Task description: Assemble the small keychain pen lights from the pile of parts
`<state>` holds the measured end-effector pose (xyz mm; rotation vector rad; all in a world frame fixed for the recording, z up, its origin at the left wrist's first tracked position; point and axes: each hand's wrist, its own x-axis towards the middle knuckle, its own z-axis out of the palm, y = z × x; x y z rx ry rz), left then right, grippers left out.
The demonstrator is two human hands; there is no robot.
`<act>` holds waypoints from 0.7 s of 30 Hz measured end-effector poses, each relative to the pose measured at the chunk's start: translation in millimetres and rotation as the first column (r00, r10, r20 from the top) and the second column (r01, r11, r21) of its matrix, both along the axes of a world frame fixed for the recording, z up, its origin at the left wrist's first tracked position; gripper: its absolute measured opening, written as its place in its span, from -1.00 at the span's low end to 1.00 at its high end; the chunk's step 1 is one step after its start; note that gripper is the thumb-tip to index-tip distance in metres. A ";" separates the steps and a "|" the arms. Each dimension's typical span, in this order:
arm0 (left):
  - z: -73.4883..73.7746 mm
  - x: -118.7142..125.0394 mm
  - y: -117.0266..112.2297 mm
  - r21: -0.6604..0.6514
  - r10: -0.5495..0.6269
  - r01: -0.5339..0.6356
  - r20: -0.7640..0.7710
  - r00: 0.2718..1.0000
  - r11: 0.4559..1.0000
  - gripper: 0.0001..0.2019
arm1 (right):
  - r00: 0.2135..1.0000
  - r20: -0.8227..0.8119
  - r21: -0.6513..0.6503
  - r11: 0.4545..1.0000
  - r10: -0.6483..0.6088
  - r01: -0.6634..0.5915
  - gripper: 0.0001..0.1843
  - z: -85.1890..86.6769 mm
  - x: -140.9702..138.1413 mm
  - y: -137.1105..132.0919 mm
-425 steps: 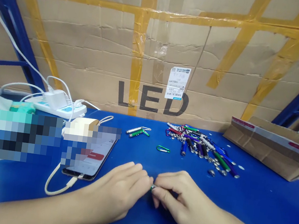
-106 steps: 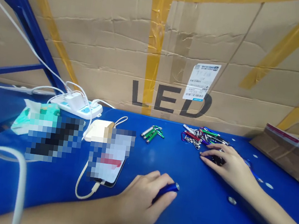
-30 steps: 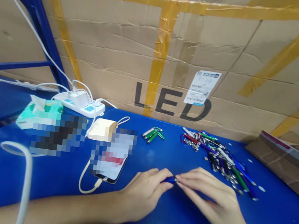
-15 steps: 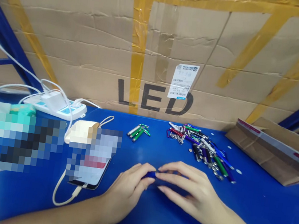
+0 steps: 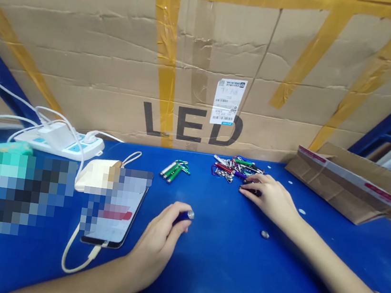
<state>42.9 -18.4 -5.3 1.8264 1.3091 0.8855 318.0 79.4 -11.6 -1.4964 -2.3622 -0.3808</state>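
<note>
My left hand (image 5: 160,238) rests on the blue table (image 5: 229,276), fingers closed round a small blue flashlight (image 5: 184,216) whose silver tip points right. My right hand (image 5: 271,198) reaches far out and lies on the pile of small coloured keychain flashlights (image 5: 234,167), fingertips pressed on a dark one at the pile's near edge; the fingers look curled, and most of that piece is hidden. A small group of three silver and green flashlights (image 5: 174,170) lies apart, left of the pile.
A phone (image 5: 114,217) on a cable lies left of my left hand, beside a cream power bank (image 5: 96,176) and a white power strip (image 5: 61,141). Small round button cells (image 5: 265,234) dot the table. A cardboard flap (image 5: 345,185) sits at right; a big LED carton (image 5: 199,60) stands behind.
My hands have separated: the right hand left the blue flashlight's tip and reached out to the pile. The left hand keeps holding the blue flashlight. The camera has turned slightly.
</note>
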 end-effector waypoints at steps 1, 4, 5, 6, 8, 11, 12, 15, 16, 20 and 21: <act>0.1 0.0 0.1 0.017 0.003 -0.003 0.003 1.000 1.000 -0.85 | 0.999 -0.039 -0.018 1.000 0.009 -0.009 -0.79 -0.4 -0.1 0.7; -0.6 -0.7 0.0 0.068 -0.010 0.009 0.008 1.000 0.998 -0.85 | 0.987 -0.160 -0.069 0.997 0.028 -0.039 -0.84 1.6 -3.3 0.6; -1.0 -1.0 -0.3 0.080 -0.018 0.018 0.008 1.000 0.997 -0.85 | 0.980 -0.196 -0.085 0.995 0.031 -0.049 -0.86 2.9 -5.2 -0.1; -1.5 -1.4 -0.5 0.088 -0.026 0.026 0.004 1.000 0.996 -0.84 | 0.973 -0.227 -0.098 0.994 0.033 -0.056 -0.88 4.5 -7.6 -1.4; -2.2 -1.9 -1.1 0.085 -0.033 0.034 -0.015 0.999 0.996 -0.83 | 0.959 -0.280 -0.115 0.990 0.046 -0.081 -0.91 8.3 -14.6 -6.6; -2.2 -1.7 -1.9 0.060 -0.066 0.069 -0.051 0.997 0.996 -0.83 | 0.915 -0.379 -0.064 0.983 0.136 -0.172 -0.92 15.8 -33.0 -23.4; -1.9 -1.5 -2.1 0.055 -0.089 0.093 -0.067 0.994 0.994 -0.82 | 0.887 -0.422 -0.019 0.976 0.188 -0.216 -0.92 18.6 -41.0 -31.4; -0.3 -0.5 -2.5 0.075 -0.144 0.155 -0.132 0.981 0.985 -0.81 | 0.718 -0.545 0.139 0.891 0.433 -0.432 -0.92 26.2 -65.7 -57.6; 0.1 -0.2 -2.6 0.092 -0.148 0.163 -0.152 0.977 0.982 -0.80 | 0.672 -0.548 0.161 0.852 0.498 -0.499 -0.91 28.0 -72.3 -65.1; 0.2 -0.1 -2.0 0.146 -0.149 0.176 -0.178 0.973 0.974 -0.78 | 0.547 -0.588 0.185 0.757 0.596 -0.627 -0.87 30.6 -85.5 -81.3; -0.1 -0.2 -1.8 0.148 -0.150 0.177 -0.178 0.972 0.973 -0.78 | 0.539 -0.630 0.147 0.768 0.558 -0.623 -0.88 30.5 -86.2 -82.1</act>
